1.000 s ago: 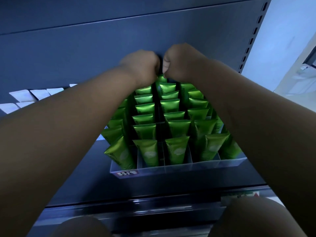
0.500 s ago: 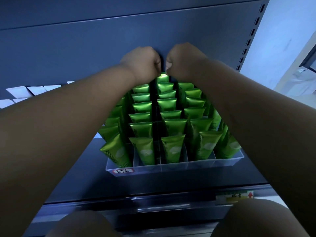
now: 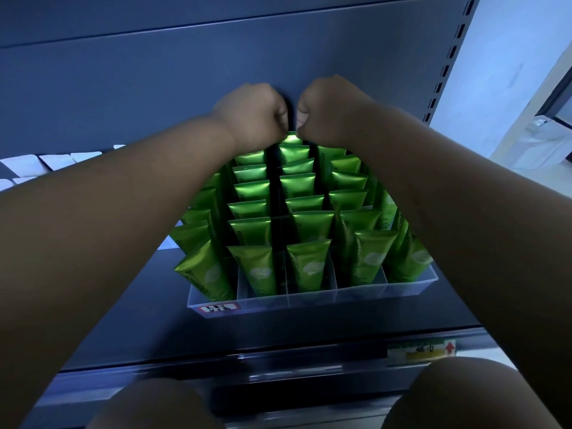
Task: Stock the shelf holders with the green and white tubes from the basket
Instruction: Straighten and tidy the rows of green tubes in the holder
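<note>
Pinching tube (image 3: pixel 291 140) — L hand (image 3: pixel 253 114), R hand (image 3: pixel 329 109).

This is a shop aisle. A dark grey metal shelf (image 3: pixel 148 305) hangs on a backboard with a slotted upright post (image 3: pixel 445 69). On it, a clear plastic divided holder (image 3: pixel 309 300) with a small red-bordered label (image 3: pixel 219 308) carries rows of identical glossy green plastic tubes (image 3: pixel 257 267). The shelf edge bears a yellow-green price tag (image 3: pixel 421 351), and small white boxes (image 3: pixel 55 161) are lined up alongside.
</note>
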{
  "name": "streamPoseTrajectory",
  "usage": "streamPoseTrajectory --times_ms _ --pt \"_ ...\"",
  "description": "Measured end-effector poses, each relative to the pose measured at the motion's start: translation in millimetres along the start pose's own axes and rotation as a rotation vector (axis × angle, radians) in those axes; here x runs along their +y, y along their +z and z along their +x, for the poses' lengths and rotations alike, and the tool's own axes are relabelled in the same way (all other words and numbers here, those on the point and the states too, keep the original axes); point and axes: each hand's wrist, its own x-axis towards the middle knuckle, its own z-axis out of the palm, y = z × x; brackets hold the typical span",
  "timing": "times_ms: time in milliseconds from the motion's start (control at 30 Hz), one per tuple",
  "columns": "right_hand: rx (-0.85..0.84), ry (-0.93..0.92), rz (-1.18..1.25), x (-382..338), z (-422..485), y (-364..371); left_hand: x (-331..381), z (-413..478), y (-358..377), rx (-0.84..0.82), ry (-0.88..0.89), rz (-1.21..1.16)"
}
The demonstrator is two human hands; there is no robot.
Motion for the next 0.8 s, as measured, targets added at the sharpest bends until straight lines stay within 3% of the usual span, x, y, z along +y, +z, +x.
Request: streamPoseTrajectory --times_ms 800 --pt "-0.027 -0.099 0.009 5.8 1.9 4.5 -5.0 -3.7 2.6 0.028 0.008 -0.074"
